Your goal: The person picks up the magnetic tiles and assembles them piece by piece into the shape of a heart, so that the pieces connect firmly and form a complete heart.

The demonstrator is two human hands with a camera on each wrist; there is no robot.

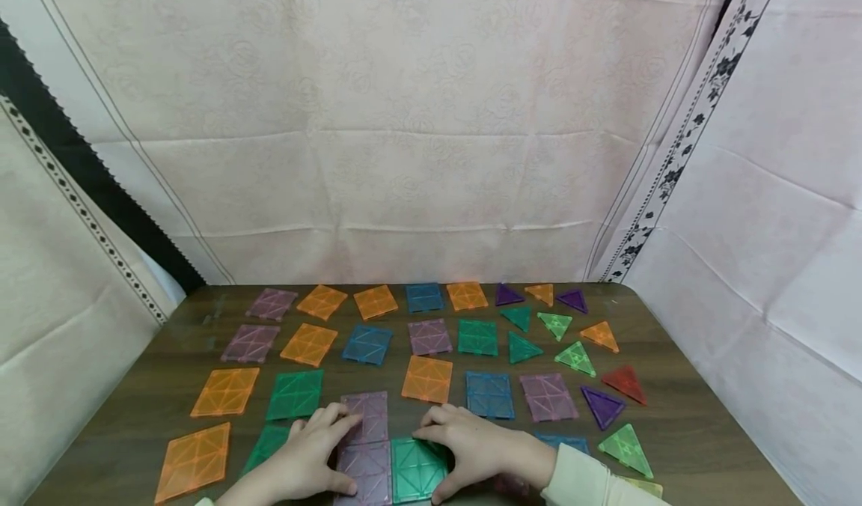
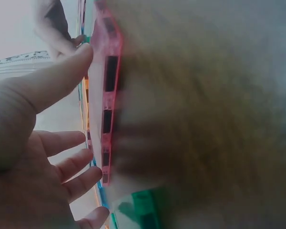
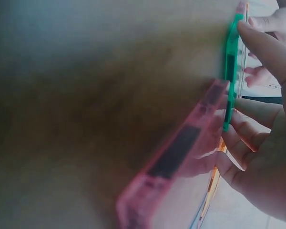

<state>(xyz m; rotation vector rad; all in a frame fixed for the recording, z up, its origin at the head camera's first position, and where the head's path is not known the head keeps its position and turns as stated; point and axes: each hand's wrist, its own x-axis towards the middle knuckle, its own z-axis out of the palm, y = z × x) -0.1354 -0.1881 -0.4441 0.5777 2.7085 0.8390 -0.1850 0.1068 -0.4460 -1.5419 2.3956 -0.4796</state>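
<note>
Two purple square magnetic tiles lie end to end, a near one [image 1: 365,472] and a far one [image 1: 369,416]. A green square magnetic tile [image 1: 414,470] lies against the near one's right side. My left hand [image 1: 310,446] touches both purple tiles, fingertips on the far one and thumb on the near one. In the left wrist view its thumb [image 2: 69,74] rests at a pink-looking tile edge. My right hand [image 1: 474,446] holds the green tile at its right side, thumb at the near corner and fingertips at the far edge. In the right wrist view the green tile stands edge-on.
Rows of translucent tiles cover the brown table [image 1: 114,416]. Orange squares [image 1: 195,461] and green squares [image 1: 294,395] lie left; a blue square [image 1: 489,395] and a purple square [image 1: 548,397] lie beyond my right hand. Triangles [image 1: 626,448] lie right. White cloths [image 1: 431,154] hang around.
</note>
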